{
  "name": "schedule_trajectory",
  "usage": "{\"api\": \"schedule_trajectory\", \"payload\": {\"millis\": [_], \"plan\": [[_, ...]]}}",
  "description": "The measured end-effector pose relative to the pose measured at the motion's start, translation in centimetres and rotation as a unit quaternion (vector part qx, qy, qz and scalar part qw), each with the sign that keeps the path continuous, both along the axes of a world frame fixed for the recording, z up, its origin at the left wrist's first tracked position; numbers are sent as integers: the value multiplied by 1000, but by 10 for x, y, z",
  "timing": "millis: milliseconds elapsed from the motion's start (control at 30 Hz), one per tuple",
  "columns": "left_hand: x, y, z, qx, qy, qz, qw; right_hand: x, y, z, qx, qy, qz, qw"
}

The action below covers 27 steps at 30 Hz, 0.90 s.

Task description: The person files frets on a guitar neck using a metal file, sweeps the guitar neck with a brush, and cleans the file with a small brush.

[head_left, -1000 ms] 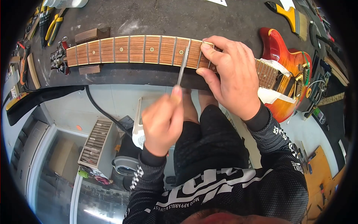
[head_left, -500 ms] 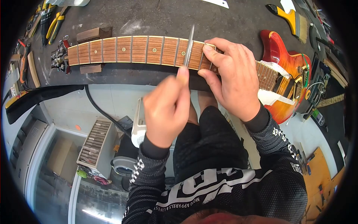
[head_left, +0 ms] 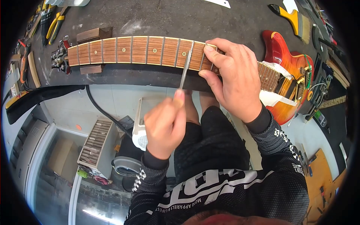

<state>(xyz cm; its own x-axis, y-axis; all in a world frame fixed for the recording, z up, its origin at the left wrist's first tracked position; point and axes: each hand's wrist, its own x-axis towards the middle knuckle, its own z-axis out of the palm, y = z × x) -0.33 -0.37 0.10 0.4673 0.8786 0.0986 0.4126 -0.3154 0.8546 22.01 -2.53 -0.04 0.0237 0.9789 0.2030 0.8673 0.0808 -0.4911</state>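
Note:
My left hand [head_left: 165, 123] is closed around the near end of a thin metal file [head_left: 185, 73]. The file's far part lies across the fretboard, nearly in line with a fret, and its near part sticks out past the neck's edge. My right hand [head_left: 238, 77] grips the guitar neck [head_left: 138, 50] just right of the file, thumb at the near edge and fingers over the far edge. The neck lies across the bench, headstock [head_left: 60, 60] at the left. At the right is the red-orange guitar body [head_left: 275, 45], with white paper [head_left: 275, 98] around the fretboard's end.
Wooden blocks [head_left: 93, 34] sit by the neck near the headstock on the dark workbench [head_left: 157, 17]. Yellow-handled pliers [head_left: 56, 26] lie at the left, a yellow brush [head_left: 290, 18] at the far right. A black cable [head_left: 99, 107] hangs below the bench edge.
My left hand has drawn the file back toward my body, so less of it reaches past the neck's far edge. My right hand and the guitar stay in place.

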Motion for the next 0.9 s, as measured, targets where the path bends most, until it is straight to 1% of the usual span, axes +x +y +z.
{"api": "schedule_trajectory", "payload": {"millis": [33, 133, 167, 267, 300, 400, 433, 567, 667, 700, 800, 833, 900], "plan": [[5, 8, 0, 10, 10, -5, 1000, -1, 0, 0, 1, -1, 1, 1000], [26, 28, -3, -52, -36, 10, 998, 0, 0, 1, 2, 2, 11, 1000], [18, 22, 1, -38, 1, -1, 999, 0, 0, 2, 1, 0, 12, 1000], [-12, -17, -5, -20, -17, 15, 1000, -1, 0, 2, -4, -1, 11, 1000], [-10, -15, -6, -9, -38, 13, 999, 0, 0, 2, -5, -2, 12, 1000], [11, 11, -8, -10, -23, 3, 1000, 1, 0, 0, 3, -7, 14, 1000], [20, 22, -10, -36, -55, 3, 998, 0, -1, 0, 7, -9, 14, 1000], [-8, -13, -18, 16, -34, 10, 999, -1, 0, -3, 14, -9, 10, 1000], [-17, -20, -14, 5, -13, 5, 1000, 0, -1, -3, 14, -15, 11, 1000], [-7, -10, -16, 11, -21, 6, 1000, 0, -1, -4, 17, -18, 11, 1000], [13, 13, -13, -28, -45, 8, 999, -2, -1, -3, 19, -22, 12, 1000], [4, -1, -17, -1, -42, 17, 999, -1, -1, -4, 18, -20, 9, 1000], [-13, -20, -14, -5, -37, 16, 999, -2, 0, -2, 14, -19, 8, 1000]]}}
